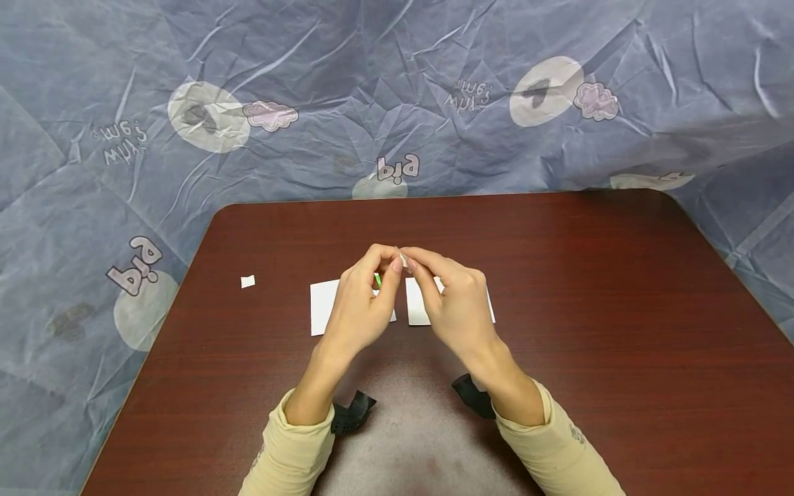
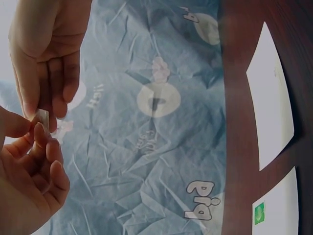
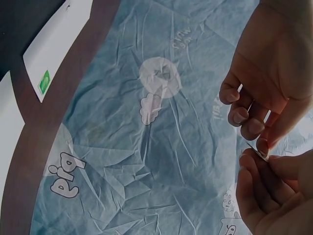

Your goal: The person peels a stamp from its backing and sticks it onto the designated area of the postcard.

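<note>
Above the middle of the table, my left hand (image 1: 362,300) and right hand (image 1: 460,300) meet at the fingertips. Between them they pinch a tiny pale piece of paper (image 2: 43,117), thin and seen edge-on in the right wrist view; its print, if any, cannot be made out. Below the left hand lies a white rectangular card or envelope (image 1: 322,308), partly covered by that hand. A small green stamp-like sticker (image 2: 259,213) is on its corner. Under the right hand lies a second white rectangle (image 1: 419,310), also partly hidden.
A small white paper square (image 1: 247,281) lies on the left part of the brown table (image 1: 589,275). Black straps (image 1: 353,413) hang at both wrists by the cream sleeves. A crumpled blue-grey printed cloth (image 1: 347,89) hangs behind the table.
</note>
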`<state>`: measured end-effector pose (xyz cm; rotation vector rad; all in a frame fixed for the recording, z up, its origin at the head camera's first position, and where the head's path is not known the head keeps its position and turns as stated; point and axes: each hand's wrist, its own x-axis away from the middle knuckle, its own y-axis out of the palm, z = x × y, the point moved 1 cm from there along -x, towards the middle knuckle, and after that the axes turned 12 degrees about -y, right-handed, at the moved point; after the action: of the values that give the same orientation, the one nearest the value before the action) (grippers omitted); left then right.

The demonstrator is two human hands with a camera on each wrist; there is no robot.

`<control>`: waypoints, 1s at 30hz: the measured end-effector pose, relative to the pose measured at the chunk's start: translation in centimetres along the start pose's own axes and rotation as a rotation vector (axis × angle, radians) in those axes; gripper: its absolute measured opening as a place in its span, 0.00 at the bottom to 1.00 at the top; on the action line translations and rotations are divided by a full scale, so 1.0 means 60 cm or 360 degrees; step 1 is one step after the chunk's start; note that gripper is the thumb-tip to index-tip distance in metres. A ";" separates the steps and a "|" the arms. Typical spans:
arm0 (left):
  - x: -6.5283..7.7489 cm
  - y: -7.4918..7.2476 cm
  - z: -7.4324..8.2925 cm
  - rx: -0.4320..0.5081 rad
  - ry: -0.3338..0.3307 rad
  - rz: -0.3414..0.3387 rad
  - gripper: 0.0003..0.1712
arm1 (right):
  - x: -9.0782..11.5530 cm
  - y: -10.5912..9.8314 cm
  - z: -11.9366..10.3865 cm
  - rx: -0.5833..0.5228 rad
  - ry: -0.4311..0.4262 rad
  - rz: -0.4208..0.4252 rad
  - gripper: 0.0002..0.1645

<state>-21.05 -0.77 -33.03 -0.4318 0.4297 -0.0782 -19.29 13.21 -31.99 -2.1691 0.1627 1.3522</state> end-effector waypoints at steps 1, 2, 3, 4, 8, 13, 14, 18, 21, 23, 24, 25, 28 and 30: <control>0.000 0.000 0.000 0.0006 0.0001 -0.0009 0.07 | 0.000 -0.001 0.000 -0.0028 0.0014 0.0003 0.08; 0.000 0.000 0.000 0.0008 0.0005 -0.0016 0.07 | 0.000 -0.001 0.000 -0.0051 0.0026 0.0006 0.08; 0.000 0.000 0.000 0.0010 0.0008 -0.0022 0.08 | 0.000 -0.002 0.000 -0.0069 0.0036 0.0007 0.08; 0.000 0.000 -0.001 0.0014 0.0012 -0.0030 0.08 | 0.000 -0.002 0.000 -0.0086 0.0045 0.0009 0.08; 0.000 -0.001 -0.001 0.0018 0.0021 -0.0057 0.09 | -0.001 -0.003 -0.001 -0.0131 0.0065 0.0016 0.08; 0.000 -0.002 0.001 0.0040 0.0047 -0.0082 0.09 | -0.002 -0.004 -0.001 -0.0189 0.0096 0.0029 0.08; 0.000 -0.002 0.001 0.0046 0.0054 -0.0085 0.09 | -0.002 -0.005 -0.001 -0.0200 0.0102 0.0031 0.08; 0.000 -0.002 0.002 0.0047 0.0073 -0.0085 0.08 | -0.003 -0.006 -0.001 -0.0236 0.0121 0.0036 0.08; 0.000 -0.002 0.003 0.0054 0.0077 -0.0088 0.08 | -0.003 -0.007 -0.002 -0.0259 0.0135 0.0035 0.08; 0.000 -0.001 0.003 0.0068 0.0079 -0.0094 0.08 | -0.003 -0.008 -0.002 -0.0275 0.0151 0.0035 0.08; 0.000 -0.001 0.003 0.0074 0.0078 -0.0096 0.08 | -0.003 -0.008 -0.001 -0.0292 0.0161 0.0037 0.08; 0.000 -0.001 0.003 0.0078 0.0076 -0.0097 0.08 | -0.003 -0.008 -0.002 -0.0305 0.0170 0.0039 0.08; 0.000 -0.002 0.004 0.0084 0.0071 -0.0091 0.08 | -0.003 -0.009 -0.001 -0.0353 0.0203 0.0047 0.08; 0.001 -0.002 0.004 0.0085 0.0064 -0.0084 0.08 | -0.003 -0.009 -0.001 -0.0377 0.0219 0.0054 0.08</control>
<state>-20.90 -0.79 -32.81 -0.3896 0.4551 -0.1496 -19.08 13.60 -31.59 -2.4691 0.0959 1.2960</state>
